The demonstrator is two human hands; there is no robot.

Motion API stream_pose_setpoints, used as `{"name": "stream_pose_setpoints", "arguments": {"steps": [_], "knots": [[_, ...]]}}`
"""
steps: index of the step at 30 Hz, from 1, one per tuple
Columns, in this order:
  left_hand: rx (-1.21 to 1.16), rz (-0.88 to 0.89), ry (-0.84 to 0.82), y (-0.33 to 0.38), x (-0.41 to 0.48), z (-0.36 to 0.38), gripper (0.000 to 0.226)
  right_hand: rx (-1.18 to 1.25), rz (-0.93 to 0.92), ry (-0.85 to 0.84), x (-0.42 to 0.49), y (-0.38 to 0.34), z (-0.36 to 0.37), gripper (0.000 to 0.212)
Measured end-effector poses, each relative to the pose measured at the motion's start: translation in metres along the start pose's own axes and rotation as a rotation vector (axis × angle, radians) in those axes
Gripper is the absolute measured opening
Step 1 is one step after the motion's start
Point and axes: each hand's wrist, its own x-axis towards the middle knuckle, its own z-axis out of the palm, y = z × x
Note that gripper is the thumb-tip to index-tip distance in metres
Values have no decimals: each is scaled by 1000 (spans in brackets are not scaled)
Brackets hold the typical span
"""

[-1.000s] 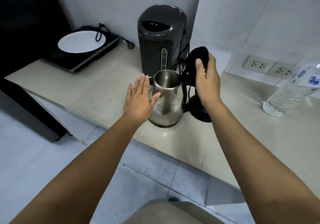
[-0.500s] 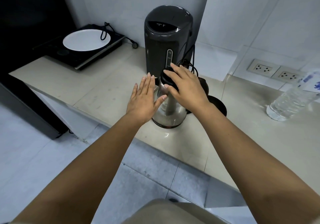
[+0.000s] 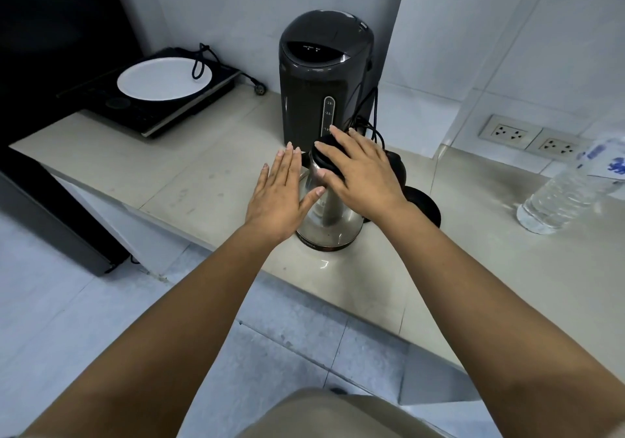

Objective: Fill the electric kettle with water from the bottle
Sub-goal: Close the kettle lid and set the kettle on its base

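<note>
A steel electric kettle (image 3: 329, 224) stands near the front edge of the counter (image 3: 189, 174). Its black lid (image 3: 327, 157) is down on top. My right hand (image 3: 360, 172) lies flat on the lid, fingers straight, pressing it. My left hand (image 3: 282, 196) rests flat against the kettle's left side, thumb on the steel wall. The clear plastic water bottle (image 3: 571, 189) with a blue and white label stands at the far right of the counter, away from both hands. The kettle's black base (image 3: 422, 206) sits just behind and to the right of the kettle.
A tall dark water dispenser (image 3: 323, 79) stands right behind the kettle, with black cords beside it. A black induction hob (image 3: 152, 99) with a white plate (image 3: 164, 78) sits at the back left. Wall sockets (image 3: 529, 138) are at the right. The counter edge drops to a tiled floor.
One second ago my right hand held the lid raised and the kettle stood open. The lid has come down and my right hand now lies flat on it. My left hand stayed against the kettle.
</note>
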Motion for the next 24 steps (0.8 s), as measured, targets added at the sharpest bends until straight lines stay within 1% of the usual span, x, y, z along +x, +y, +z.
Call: {"name": "stream_pose_setpoints", "arguments": {"steps": [3,6,15,24], "knots": [[-27,4,12,0,0,0,84,35,-9,-4,-1,0,-1,50],[-58,3,36,1,-1,2,83,129,7,27,-6,3,-1,53],[-167,-42,88,8,-1,4,78,237,201,119,-25,33,4,57],[-217,-58,112,9,-1,10,77,365,402,154,-39,53,22,59]]}}
